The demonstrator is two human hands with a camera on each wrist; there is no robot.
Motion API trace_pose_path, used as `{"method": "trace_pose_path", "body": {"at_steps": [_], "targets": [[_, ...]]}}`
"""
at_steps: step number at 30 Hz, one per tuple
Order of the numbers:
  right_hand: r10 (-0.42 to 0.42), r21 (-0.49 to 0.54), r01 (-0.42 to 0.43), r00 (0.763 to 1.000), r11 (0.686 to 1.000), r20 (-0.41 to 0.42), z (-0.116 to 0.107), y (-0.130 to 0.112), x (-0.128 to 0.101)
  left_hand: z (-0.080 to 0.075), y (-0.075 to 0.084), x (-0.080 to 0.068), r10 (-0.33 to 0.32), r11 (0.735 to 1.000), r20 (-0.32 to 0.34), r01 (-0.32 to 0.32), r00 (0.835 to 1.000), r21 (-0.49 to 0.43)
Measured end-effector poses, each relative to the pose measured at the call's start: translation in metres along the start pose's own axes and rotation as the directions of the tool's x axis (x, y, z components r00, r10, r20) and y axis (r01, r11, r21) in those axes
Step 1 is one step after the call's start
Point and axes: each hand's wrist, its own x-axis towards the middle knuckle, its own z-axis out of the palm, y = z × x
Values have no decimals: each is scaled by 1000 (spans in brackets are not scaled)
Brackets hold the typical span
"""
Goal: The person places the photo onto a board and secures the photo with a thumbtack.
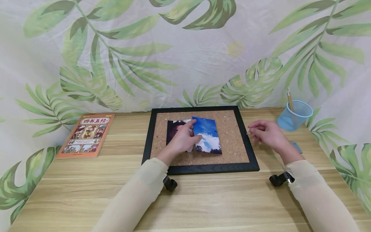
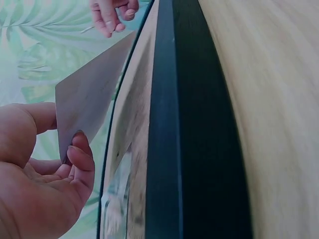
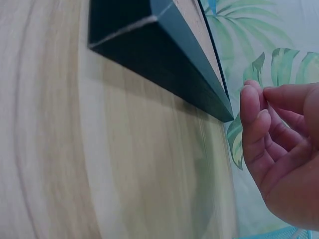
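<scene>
My left hand (image 1: 185,137) pinches a photo of blue sky and clouds (image 1: 207,133) by its left edge. The photo stands tilted over the corkboard (image 1: 234,145); its plain back shows in the left wrist view. Beneath my left hand, a photo of a person (image 1: 171,127) lies on the cork, partly hidden. Beyond the board's right edge, my right hand (image 1: 268,133) is raised above the table with thumb and index finger pinched together. A tiny pale thing like a push pin (image 1: 247,132) shows at those fingertips, mostly hidden.
The board's black frame (image 1: 203,168) lies on the wooden table (image 1: 226,199). An orange book (image 1: 87,135) lies at the left. At the back right stands a blue mesh cup (image 1: 292,117) holding a pencil (image 1: 290,100). A small blue-grey object (image 1: 297,147) sits behind my right wrist.
</scene>
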Motion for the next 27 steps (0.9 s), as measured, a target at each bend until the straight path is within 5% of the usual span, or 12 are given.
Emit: {"method": "trace_pose_path", "body": {"at_steps": [17,27], "targets": [[29,-3,-29,999,1000,25,16,-20,9,28,15,31,-12,981,6,11,1000,195],[10,9,-11,998,1000,65,26,-28,19,35,0,52,-51,955,15,44,999,293]]}}
